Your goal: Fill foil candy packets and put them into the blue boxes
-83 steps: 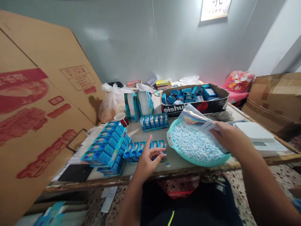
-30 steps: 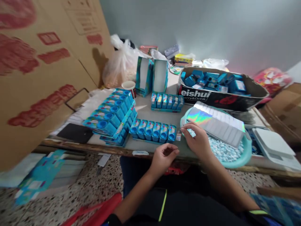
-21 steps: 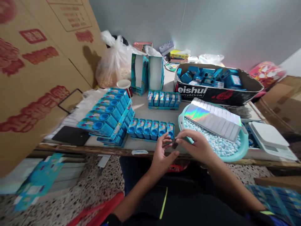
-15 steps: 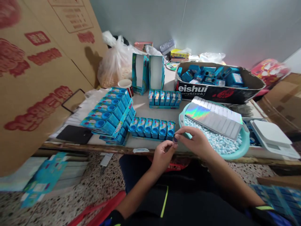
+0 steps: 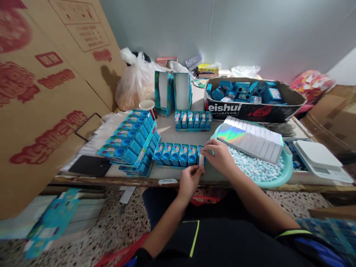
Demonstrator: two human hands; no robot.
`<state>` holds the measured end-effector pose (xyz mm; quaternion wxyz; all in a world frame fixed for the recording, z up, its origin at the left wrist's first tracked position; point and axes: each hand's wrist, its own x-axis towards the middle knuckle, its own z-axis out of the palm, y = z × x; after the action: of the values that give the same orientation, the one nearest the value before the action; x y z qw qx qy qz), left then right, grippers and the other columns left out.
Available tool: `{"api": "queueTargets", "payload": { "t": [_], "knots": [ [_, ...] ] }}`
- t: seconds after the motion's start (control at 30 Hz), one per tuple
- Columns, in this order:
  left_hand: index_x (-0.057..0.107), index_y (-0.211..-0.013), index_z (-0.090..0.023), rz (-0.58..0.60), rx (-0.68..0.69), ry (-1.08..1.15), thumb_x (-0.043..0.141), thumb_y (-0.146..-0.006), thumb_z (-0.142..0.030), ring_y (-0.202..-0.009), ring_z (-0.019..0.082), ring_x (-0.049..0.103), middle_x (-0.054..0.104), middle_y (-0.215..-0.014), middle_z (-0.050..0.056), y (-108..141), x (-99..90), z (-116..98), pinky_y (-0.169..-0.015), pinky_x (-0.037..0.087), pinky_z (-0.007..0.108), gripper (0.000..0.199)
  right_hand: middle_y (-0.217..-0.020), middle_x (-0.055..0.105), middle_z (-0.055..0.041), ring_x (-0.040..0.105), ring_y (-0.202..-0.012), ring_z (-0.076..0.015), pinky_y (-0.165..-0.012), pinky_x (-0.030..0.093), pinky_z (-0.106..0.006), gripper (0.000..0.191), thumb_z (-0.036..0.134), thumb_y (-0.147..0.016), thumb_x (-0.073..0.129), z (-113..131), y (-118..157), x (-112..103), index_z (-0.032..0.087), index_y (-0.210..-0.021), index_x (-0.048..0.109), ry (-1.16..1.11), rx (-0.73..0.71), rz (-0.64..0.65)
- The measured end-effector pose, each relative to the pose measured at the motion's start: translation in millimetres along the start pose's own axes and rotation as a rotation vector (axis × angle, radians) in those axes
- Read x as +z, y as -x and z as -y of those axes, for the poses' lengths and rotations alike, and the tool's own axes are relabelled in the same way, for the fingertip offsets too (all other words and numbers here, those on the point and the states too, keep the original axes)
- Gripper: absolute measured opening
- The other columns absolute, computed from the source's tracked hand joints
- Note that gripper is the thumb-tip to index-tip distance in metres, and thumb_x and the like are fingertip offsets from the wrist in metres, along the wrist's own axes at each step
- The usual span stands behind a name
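Between the fingertips of my left hand (image 5: 189, 181) and my right hand (image 5: 221, 156) is a small shiny sticker (image 5: 201, 159), pinched at its lower end by the left and its upper end by the right. It hangs in front of the last small box in a row of blue boxes (image 5: 174, 154), each with a round blue opening. That end box is partly covered by the sticker and my fingers. Behind stands another tray of blue boxes (image 5: 193, 120) with shiny strips down their fronts. Silvery sticker sheets (image 5: 250, 139) rest on a turquoise basin (image 5: 286, 172) of small pale-blue and white wrapped-looking pieces.
Stacked trays of blue boxes (image 5: 130, 137) stand at left, near a paper cup (image 5: 148, 107). Upright display cartons (image 5: 182, 91) and a carton (image 5: 250, 112) of loose blue boxes are behind. A white scale (image 5: 319, 157) sits right. A large cardboard box (image 5: 61, 92) rises at left.
Both hands have moved slightly left, toward the row's end box. The sticker now shows its pale, shiny face and stands upright before that box; the view has tilted a little upward.
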<state>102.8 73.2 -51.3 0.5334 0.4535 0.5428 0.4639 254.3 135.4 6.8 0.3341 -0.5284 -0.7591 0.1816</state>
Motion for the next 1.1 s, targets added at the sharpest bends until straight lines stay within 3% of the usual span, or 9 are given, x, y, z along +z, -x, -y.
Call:
{"api": "queueTargets", "payload": {
  "t": [0.27, 0.43, 0.5, 0.6, 0.7, 0.83, 0.93, 1.0, 1.1],
  "knots": [
    [0.076, -0.086, -0.011, 0.012, -0.014, -0.066, 0.072, -0.079, -0.056, -0.072, 0.021, 0.068, 0.077, -0.077, 0.011, -6.3, -2.7, -1.0, -0.071, 0.05, 0.03, 0.045, -0.129, 0.065, -0.0084, 0.056, -0.12, -0.0287, -0.109, 0.032, -0.049, 0.019, 0.028, -0.096, 0.062, 11.8, 2.1, 6.4, 0.028, -0.092, 0.08, 0.277, 0.082, 0.034],
    [0.077, -0.093, -0.01, 0.0, -0.066, -0.038, 0.075, -0.073, -0.062, -0.074, 0.024, 0.071, 0.077, -0.076, 0.011, -11.2, -2.5, -3.6, -0.075, 0.052, 0.032, 0.056, -0.138, 0.061, -0.0078, 0.049, -0.13, -0.0309, -0.104, 0.035, -0.049, 0.017, 0.027, -0.094, 0.06, 16.8, -4.1, 5.4, 0.026, -0.095, 0.077, 0.308, 0.188, 0.098],
    [0.078, -0.094, -0.01, -0.008, -0.1, -0.041, 0.075, -0.071, -0.065, -0.074, 0.025, 0.07, 0.076, -0.072, 0.01, -11.0, -2.8, -2.5, -0.074, 0.052, 0.032, 0.061, -0.135, 0.063, -0.009, 0.048, -0.13, -0.0321, -0.102, 0.037, -0.049, 0.02, 0.027, -0.093, 0.06, 17.1, -6.6, 7.2, 0.025, -0.107, 0.074, 0.308, 0.203, 0.113],
    [0.078, -0.082, -0.01, 0.002, -0.104, -0.156, 0.068, -0.074, -0.071, -0.071, 0.025, 0.068, 0.074, -0.067, 0.01, -10.0, -3.3, 0.6, -0.07, 0.049, 0.032, 0.063, -0.136, 0.063, -0.0141, 0.047, -0.131, -0.034, -0.104, 0.037, -0.051, 0.051, 0.025, -0.092, 0.059, 20.1, -8.3, 11.9, 0.019, -0.143, 0.054, 0.328, 0.193, 0.09],
    [0.076, -0.074, -0.012, 0.037, -0.053, -0.345, 0.057, -0.083, -0.07, -0.07, 0.024, 0.066, 0.074, -0.068, 0.009, -9.0, -3.1, 2.6, -0.066, 0.045, 0.032, 0.062, -0.138, 0.062, -0.0162, 0.049, -0.132, -0.033, -0.111, 0.032, -0.052, 0.065, 0.02, -0.093, 0.056, 25.4, -4.5, 8.4, 0.016, -0.155, 0.038, 0.329, 0.153, 0.062],
    [0.075, -0.076, -0.014, -0.004, -0.023, -0.387, 0.05, -0.088, -0.07, -0.072, 0.025, 0.067, 0.074, -0.07, 0.009, -4.4, -5.0, 5.2, -0.07, 0.047, 0.034, 0.063, -0.141, 0.061, -0.0118, 0.055, -0.13, -0.0273, -0.114, 0.031, -0.048, 0.039, 0.022, -0.1, 0.046, 17.1, 11.4, -29.0, 0.022, -0.137, 0.059, 0.238, 0.011, -0.05],
    [0.073, -0.074, -0.016, -0.045, 0.078, -0.391, 0.046, -0.091, -0.069, -0.071, 0.024, 0.068, 0.072, -0.069, 0.008, 5.1, -10.1, 10.7, -0.072, 0.05, 0.033, 0.062, -0.141, 0.062, -0.0107, 0.054, -0.132, -0.0277, -0.111, 0.036, -0.047, 0.03, 0.028, -0.102, 0.047, -13.4, 25.8, -73.6, 0.023, -0.125, 0.066, 0.287, -0.001, -0.217],
    [0.07, -0.07, -0.018, 0.004, 0.195, -0.422, 0.046, -0.094, -0.064, -0.065, 0.022, 0.065, 0.068, -0.064, 0.006, 14.1, -13.5, 15.2, -0.066, 0.049, 0.03, 0.057, -0.145, 0.058, -0.0129, 0.05, -0.136, -0.0323, -0.112, 0.034, -0.053, 0.033, 0.031, -0.098, 0.056, -43.0, 33.3, -100.6, 0.023, -0.129, 0.064, 0.417, 0.081, -0.269],
    [0.065, -0.063, -0.02, 0.091, 0.405, -0.489, 0.047, -0.099, -0.05, -0.057, 0.018, 0.061, 0.063, -0.058, 0.003, 26.1, -15.4, 18.7, -0.059, 0.046, 0.028, 0.05, -0.155, 0.047, -0.0169, 0.039, -0.145, -0.0383, -0.116, 0.025, -0.061, 0.053, 0.037, -0.089, 0.069, -87.9, 41.1, -127.4, 0.022, -0.139, 0.057, 0.596, 0.219, -0.217]
  ]
}}
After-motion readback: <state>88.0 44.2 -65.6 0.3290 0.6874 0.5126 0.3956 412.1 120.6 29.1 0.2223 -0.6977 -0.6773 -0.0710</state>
